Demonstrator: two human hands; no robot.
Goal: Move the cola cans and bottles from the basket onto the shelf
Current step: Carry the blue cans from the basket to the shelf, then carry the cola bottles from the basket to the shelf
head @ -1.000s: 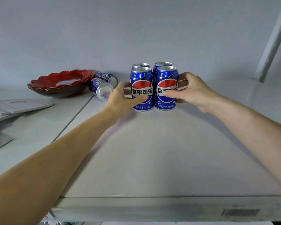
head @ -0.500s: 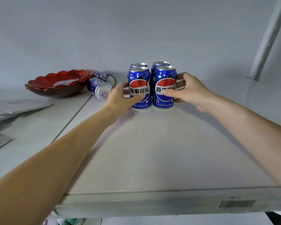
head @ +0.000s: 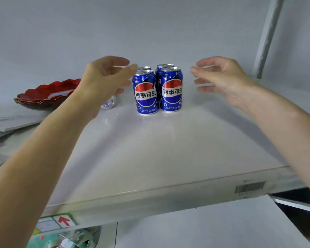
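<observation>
Several blue cola cans stand upright in a tight block on the white shelf (head: pixel 150 149): a front left can (head: pixel 145 92), a front right can (head: pixel 171 89), and two more behind them showing mostly their tops. My left hand (head: pixel 104 77) hovers just left of the block, fingers apart, holding nothing. My right hand (head: pixel 222 77) hovers a little to the right of it, also with spread fingers and nothing in it. Neither hand touches a can. Behind my left hand a lying can (head: pixel 108 103) shows only its silver end.
A red scalloped bowl (head: pixel 43 93) sits at the left on the shelf, with papers (head: pixel 7 122) in front of it. A white upright post (head: pixel 268 36) rises at the right. The shelf's front edge carries a barcode label (head: pixel 250 187).
Both hands have let go of the front cans and pulled back outward and up. The cans stay standing in place. The camera has shifted closer and lower.
</observation>
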